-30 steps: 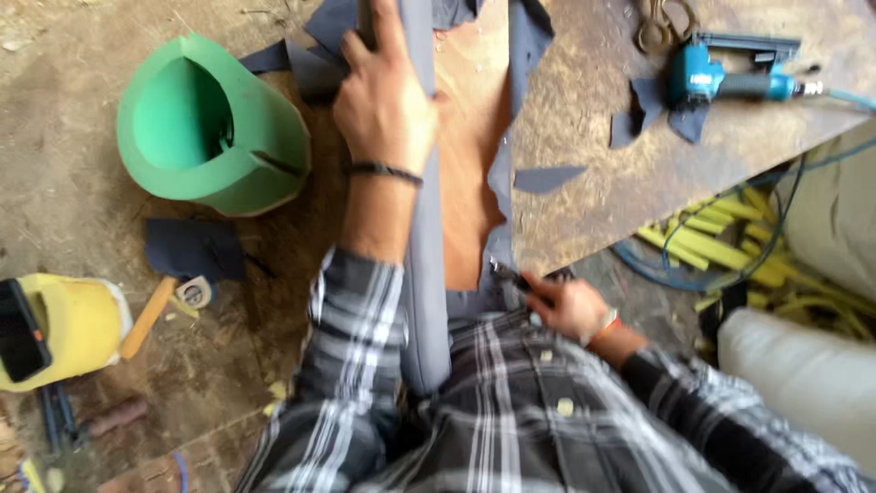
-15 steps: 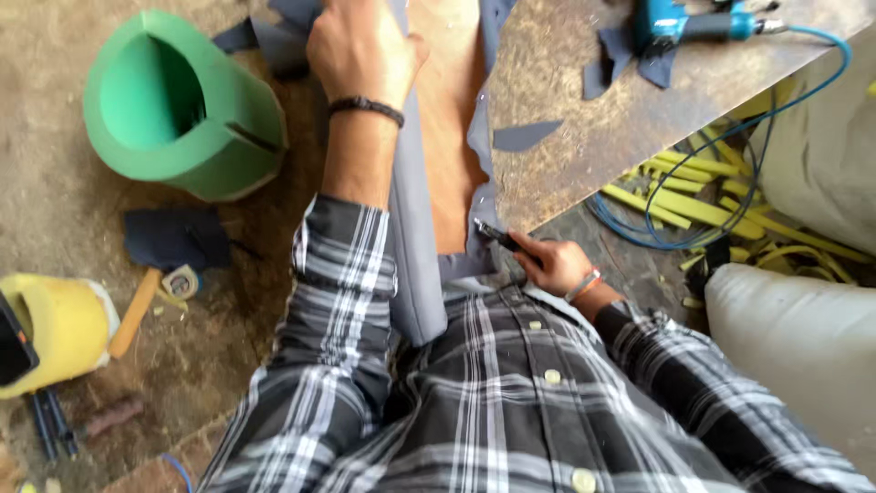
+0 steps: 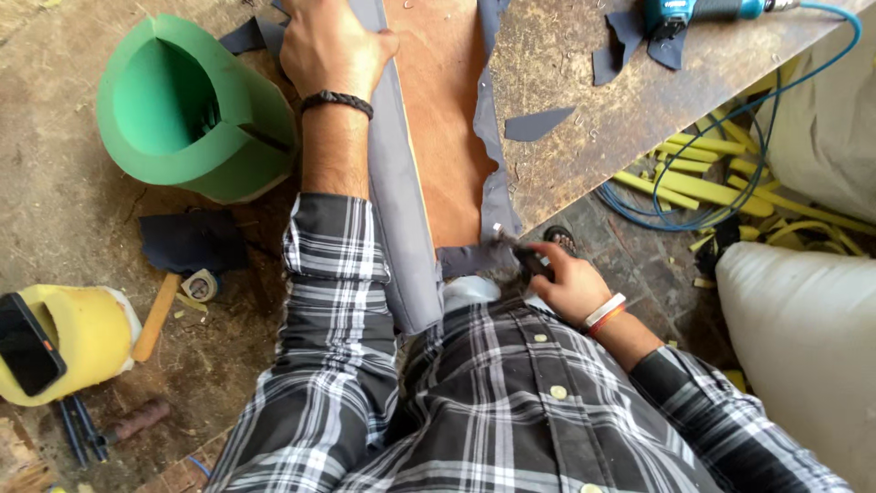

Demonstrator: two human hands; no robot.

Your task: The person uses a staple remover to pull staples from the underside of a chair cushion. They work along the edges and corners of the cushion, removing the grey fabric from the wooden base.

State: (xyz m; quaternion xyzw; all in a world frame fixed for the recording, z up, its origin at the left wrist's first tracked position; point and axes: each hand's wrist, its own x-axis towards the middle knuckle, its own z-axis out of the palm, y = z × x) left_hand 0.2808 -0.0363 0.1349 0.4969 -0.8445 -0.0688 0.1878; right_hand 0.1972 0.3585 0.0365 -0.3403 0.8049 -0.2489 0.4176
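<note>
**At the bench edge: left hand pins the panel, right hand works the near end**

On my feed, left hand lies flat, fingers spread, on the grey fabric wrapped over the long side of a plywood panel. It presses rather than grips. Black braided wristband on that wrist.

Right hand is at the panel's near end, just off the table edge, fingers curled tight around a small dark tool. Can't tell what kind; it's mostly hidden and blurred. Tool tip touches the fabric flap at the panel's near corner.

Panel: bare orange-brown wood face up, smooth, grey fabric folded along both long edges, ragged cut on the right one. It lies on the worn, scratched wooden table and overhangs toward the torso.

Containers:
- Green foam tub shape, thick-walled, open top, slit down one side, hollow shows nothing inside. Sits left of the left forearm.
- Yellow foam block, rounded, far left, with a black phone lying on it.

Loose bits: dark fabric scraps on the table, a blue power tool at the top with a blue hose trailing down to yellow strips on the floor. White cushion at right.
</note>
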